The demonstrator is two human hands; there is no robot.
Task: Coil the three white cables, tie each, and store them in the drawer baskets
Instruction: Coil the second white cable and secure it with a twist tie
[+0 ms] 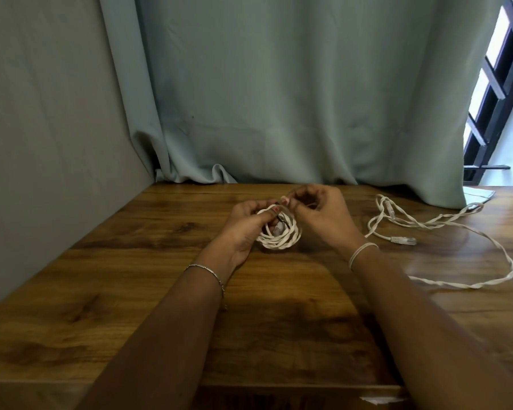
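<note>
A coiled white cable (282,236) stands on edge on the wooden table (131,261), near its middle. My left hand (246,226) grips the coil's left side, thumb over the top strands. Just above the coil, my right hand (323,216) has its fingers curled and pinches something small at the coil's top; whether it is a tie or the cable's end is unclear. A second white cable (456,229) lies loose on the table to the right, its plug (403,240) pointing right. No third cable, drawer or basket is in view.
A grey-green curtain (279,99) hangs along the table's back edge. A grey wall (42,143) closes the left side. A barred window (498,84) shows at the upper right. The loose cable loops out towards the table's right edge.
</note>
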